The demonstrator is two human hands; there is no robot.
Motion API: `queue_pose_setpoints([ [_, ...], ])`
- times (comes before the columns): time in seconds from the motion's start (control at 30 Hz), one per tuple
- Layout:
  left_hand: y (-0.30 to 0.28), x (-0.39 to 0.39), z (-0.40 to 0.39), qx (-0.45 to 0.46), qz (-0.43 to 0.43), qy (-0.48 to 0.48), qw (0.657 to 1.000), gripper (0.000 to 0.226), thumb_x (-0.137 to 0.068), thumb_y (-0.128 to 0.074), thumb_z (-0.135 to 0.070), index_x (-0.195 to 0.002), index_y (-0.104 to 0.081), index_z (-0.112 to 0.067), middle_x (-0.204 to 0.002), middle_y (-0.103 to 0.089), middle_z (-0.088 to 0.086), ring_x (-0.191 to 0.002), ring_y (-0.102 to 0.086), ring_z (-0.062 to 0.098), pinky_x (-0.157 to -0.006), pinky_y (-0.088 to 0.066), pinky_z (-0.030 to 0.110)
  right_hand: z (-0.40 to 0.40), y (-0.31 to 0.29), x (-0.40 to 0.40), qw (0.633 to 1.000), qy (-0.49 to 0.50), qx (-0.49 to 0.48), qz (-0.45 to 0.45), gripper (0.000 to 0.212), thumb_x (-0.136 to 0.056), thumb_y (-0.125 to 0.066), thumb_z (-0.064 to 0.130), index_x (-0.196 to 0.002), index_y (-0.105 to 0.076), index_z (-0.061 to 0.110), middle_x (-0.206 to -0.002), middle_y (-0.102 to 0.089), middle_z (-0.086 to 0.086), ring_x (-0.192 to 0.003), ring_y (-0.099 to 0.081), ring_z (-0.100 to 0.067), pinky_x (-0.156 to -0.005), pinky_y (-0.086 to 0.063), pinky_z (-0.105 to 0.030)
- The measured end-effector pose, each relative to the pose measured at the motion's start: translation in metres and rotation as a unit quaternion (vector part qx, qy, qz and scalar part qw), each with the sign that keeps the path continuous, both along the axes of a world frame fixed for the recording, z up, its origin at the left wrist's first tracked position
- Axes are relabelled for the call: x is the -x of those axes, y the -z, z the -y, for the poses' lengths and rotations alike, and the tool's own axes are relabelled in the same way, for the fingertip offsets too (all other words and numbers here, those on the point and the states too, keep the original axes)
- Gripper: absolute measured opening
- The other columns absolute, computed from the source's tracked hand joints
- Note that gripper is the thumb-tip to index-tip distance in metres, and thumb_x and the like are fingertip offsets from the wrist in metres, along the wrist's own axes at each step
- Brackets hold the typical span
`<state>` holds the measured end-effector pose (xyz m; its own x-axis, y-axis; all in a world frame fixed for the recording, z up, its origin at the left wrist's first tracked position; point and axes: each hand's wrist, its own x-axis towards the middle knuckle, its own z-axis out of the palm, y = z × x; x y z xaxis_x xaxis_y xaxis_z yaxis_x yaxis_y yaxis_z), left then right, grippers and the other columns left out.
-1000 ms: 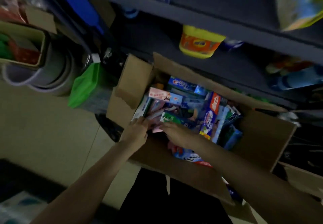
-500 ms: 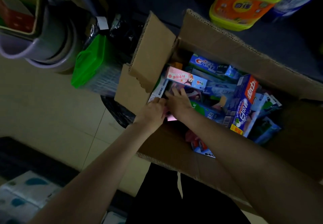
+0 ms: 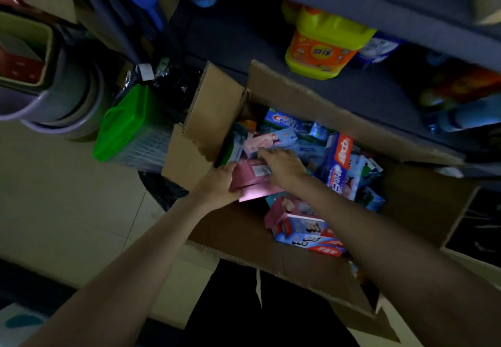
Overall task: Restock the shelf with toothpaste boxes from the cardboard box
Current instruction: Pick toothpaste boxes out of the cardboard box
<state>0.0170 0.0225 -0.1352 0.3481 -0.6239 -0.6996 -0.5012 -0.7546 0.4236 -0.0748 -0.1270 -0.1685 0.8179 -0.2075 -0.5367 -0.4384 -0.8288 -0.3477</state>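
An open cardboard box (image 3: 298,262) stands on the floor under the dark shelf (image 3: 379,97), holding several toothpaste boxes in blue, pink and red. My left hand (image 3: 217,184) grips the near end of a stack of pink toothpaste boxes (image 3: 252,181) at the box's left side. My right hand (image 3: 284,165) lies on top of the same pink boxes with its fingers stretched toward a pale pink-and-blue box (image 3: 268,140). A blue Crest box (image 3: 284,121) lies at the back.
A yellow and orange detergent jug (image 3: 322,45) stands on the shelf above the box. A green plastic bin (image 3: 127,124) and stacked grey basins (image 3: 67,97) sit to the left. Pale floor tiles (image 3: 67,197) lie at the lower left.
The pink boxes have risen out of the pile, lifted by my left hand. My right hand has slid onto their top. The view has pulled back and tilted up toward the shelf.
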Motion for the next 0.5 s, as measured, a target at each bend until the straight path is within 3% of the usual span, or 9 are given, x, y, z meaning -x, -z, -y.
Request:
queue_pose_setpoints([
  [0.1, -0.030, -0.005, 0.013, 0.079, -0.057, -0.087, 0.991, 0.059, -0.084, -0.066, -0.023, -0.135, -0.037, -0.011, -0.128, -0.051, 0.010, -0.118, -0.050, 0.025, -0.092, -0.043, 0.032, 0.019, -0.032, 0.006, 0.986, 0.104, -0.127, 0.025, 0.054, -0.080, -0.069, 0.014, -0.128, -0.046, 0.007, -0.125, -0.057, -0.016, -0.114, -0.054, -0.031, -0.089, -0.040, -0.033],
  [0.23, -0.090, -0.023, 0.047, 0.175, -0.164, -0.199, 0.950, 0.047, -0.080, -0.069, -0.004, -0.122, -0.050, 0.002, -0.108, -0.060, 0.011, -0.101, -0.057, 0.020, -0.079, -0.048, 0.020, 0.044, -0.104, 0.005, 0.935, 0.227, -0.262, 0.075, 0.059, -0.072, -0.079, 0.009, -0.123, -0.050, 0.003, -0.118, -0.061, -0.016, -0.106, -0.059, -0.027, -0.096, -0.046, -0.044],
  [0.33, -0.144, -0.028, 0.076, 0.218, -0.240, -0.191, 0.926, 0.057, -0.069, -0.076, -0.007, -0.121, -0.053, 0.002, -0.108, -0.063, 0.010, -0.093, -0.061, 0.017, -0.079, -0.051, 0.016, 0.062, -0.178, 0.010, 0.885, 0.291, -0.342, 0.119, 0.050, -0.077, -0.073, 0.001, -0.122, -0.051, -0.004, -0.113, -0.062, -0.022, -0.094, -0.056, -0.021, -0.081, -0.049, -0.030],
  [0.4, -0.183, -0.025, 0.096, 0.243, -0.280, -0.175, 0.912, 0.048, -0.074, -0.073, -0.010, -0.119, -0.056, -0.004, -0.104, -0.066, 0.005, -0.088, -0.065, 0.011, -0.079, -0.052, 0.017, 0.075, -0.226, 0.021, 0.860, 0.316, -0.375, 0.140, 0.042, -0.080, -0.071, 0.006, -0.117, -0.054, -0.005, -0.107, -0.062, -0.026, -0.090, -0.053, -0.023, -0.071, -0.044, -0.027],
  [0.5, -0.243, -0.013, 0.124, 0.271, -0.319, -0.136, 0.898, 0.032, -0.085, -0.062, -0.011, -0.117, -0.058, -0.010, -0.108, -0.067, 0.006, -0.094, -0.064, 0.016, -0.083, -0.052, 0.022, 0.095, -0.294, 0.041, 0.859, 0.333, -0.345, 0.182, 0.021, -0.085, -0.067, 0.013, -0.104, -0.059, 0.012, -0.097, -0.066, -0.008, -0.083, -0.060, -0.014, -0.067, -0.047, -0.020],
])
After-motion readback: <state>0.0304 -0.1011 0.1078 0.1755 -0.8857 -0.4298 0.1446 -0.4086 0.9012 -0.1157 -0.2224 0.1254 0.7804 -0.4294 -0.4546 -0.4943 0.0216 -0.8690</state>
